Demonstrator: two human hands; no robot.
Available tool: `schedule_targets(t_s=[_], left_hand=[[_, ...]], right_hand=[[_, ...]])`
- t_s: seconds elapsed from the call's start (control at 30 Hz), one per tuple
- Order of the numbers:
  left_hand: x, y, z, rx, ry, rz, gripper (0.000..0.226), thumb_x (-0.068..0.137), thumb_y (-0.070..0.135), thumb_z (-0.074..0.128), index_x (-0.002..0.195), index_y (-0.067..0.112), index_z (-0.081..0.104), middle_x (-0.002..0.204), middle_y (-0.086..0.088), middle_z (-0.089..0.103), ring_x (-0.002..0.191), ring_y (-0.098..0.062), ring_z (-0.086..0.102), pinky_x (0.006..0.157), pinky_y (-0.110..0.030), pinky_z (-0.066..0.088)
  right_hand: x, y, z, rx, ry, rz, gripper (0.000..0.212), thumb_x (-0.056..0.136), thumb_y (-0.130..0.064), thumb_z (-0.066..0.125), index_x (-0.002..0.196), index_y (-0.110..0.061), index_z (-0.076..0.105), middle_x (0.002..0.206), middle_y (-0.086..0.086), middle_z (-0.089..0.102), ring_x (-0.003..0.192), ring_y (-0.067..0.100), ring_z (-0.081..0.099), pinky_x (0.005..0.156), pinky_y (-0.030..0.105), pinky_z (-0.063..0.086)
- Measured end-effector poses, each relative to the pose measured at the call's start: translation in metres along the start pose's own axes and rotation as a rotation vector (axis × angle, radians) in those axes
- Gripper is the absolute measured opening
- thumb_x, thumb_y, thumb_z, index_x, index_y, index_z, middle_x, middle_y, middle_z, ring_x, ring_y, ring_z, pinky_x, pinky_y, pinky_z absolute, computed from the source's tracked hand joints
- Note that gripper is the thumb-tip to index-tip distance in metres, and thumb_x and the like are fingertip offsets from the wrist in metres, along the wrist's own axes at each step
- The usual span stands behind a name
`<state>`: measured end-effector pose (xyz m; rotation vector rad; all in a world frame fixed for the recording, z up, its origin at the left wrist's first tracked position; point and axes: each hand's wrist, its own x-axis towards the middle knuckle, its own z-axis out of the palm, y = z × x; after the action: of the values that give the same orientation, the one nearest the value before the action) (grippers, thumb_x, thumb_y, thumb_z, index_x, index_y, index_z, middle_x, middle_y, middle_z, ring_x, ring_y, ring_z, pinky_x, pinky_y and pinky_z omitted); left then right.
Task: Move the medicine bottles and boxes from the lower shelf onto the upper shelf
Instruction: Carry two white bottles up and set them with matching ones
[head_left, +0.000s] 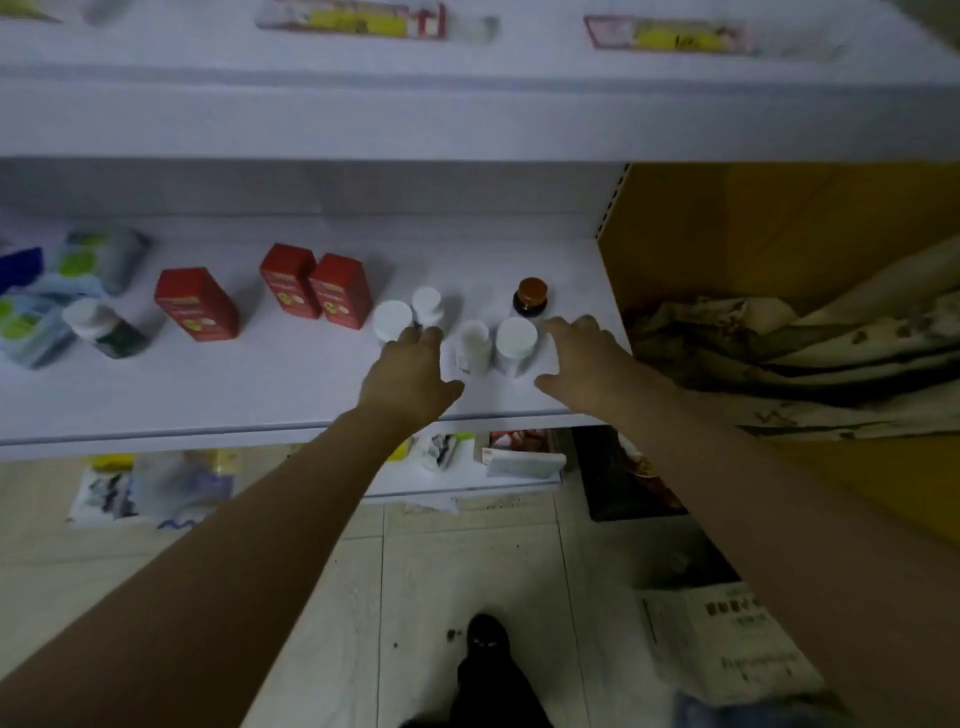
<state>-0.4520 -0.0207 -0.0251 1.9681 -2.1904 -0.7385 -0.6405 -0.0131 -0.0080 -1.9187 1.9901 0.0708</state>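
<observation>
On the white lower shelf (260, 384) stand several white bottles: two at the front (474, 345) (514, 343) and two behind on the left (392, 319) (427, 304). A brown bottle (531, 297) stands behind them on the right. My left hand (410, 376) hovers open just left of the front pair, fingers near the rear white bottles. On the other side of that pair is my right hand (582, 358), open too. Three red boxes (196, 304) (288, 278) (340, 296) stand further left. The upper shelf (467, 119) runs across above.
Green and blue packs (98, 260) and a dark bottle with a white cap (106, 327) lie at the far left. The upper shelf holds flat boxes (353, 21) (670, 34). A yellow side panel (779, 234) and crumpled cloth (805, 353) are to the right. More goods sit on a shelf below (519, 457).
</observation>
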Motion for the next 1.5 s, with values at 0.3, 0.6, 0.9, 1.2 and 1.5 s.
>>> schedule_targets(t_s=[0.3,0.6,0.9,1.2,1.5], left_hand=[[0.076,0.003,0.062,-0.163,0.077,-0.058,0.077,0.08,0.021,0.072,0.141,0.006,0.03,0.144,-0.017,0.038,0.131,-0.032,0.041,0.108,-0.039,0.033],[0.108,0.008,0.086,-0.33,0.042,-0.134,0.054,0.082,0.016,0.069,0.129,0.01,0.043,0.127,-0.012,0.055,0.116,-0.029,0.053,0.096,-0.033,0.041],[0.063,-0.007,0.036,-0.975,-0.057,-0.128,0.042,0.075,0.007,0.073,0.114,0.008,0.057,0.102,-0.002,0.059,0.099,-0.021,0.056,0.087,-0.035,0.047],[-0.045,-0.01,-0.052,-1.53,-0.167,-0.138,0.051,0.065,0.021,0.065,0.114,0.01,0.054,0.113,-0.016,0.057,0.099,-0.028,0.054,0.086,-0.039,0.046],[-0.205,-0.045,-0.153,-1.617,-0.334,0.132,0.016,0.082,0.017,0.057,0.095,0.009,0.052,0.078,-0.011,0.06,0.072,-0.022,0.059,0.075,-0.036,0.053]], right_hand=[[0.079,0.015,0.056,0.111,0.002,-0.015,0.078,0.083,-0.038,0.068,0.146,-0.029,0.023,0.139,0.014,0.036,0.124,0.033,0.044,0.099,0.042,0.043],[0.107,0.013,0.082,0.282,0.011,-0.012,0.064,0.084,-0.033,0.068,0.139,-0.023,0.038,0.143,0.013,0.036,0.125,0.032,0.046,0.106,0.038,0.038],[0.049,0.006,0.033,0.772,0.03,0.04,0.074,0.081,-0.026,0.072,0.14,-0.02,0.029,0.122,0.0,0.049,0.106,0.013,0.048,0.087,0.027,0.041],[-0.055,-0.062,-0.029,1.627,-0.052,0.064,0.021,0.093,-0.019,0.049,0.111,-0.011,0.056,0.094,0.008,0.064,0.086,0.024,0.063,0.086,0.044,0.052],[-0.22,-0.188,-0.066,1.738,0.0,-0.134,0.024,0.09,-0.035,0.056,0.092,-0.01,0.059,0.076,0.008,0.059,0.063,0.019,0.06,0.058,0.03,0.054]])
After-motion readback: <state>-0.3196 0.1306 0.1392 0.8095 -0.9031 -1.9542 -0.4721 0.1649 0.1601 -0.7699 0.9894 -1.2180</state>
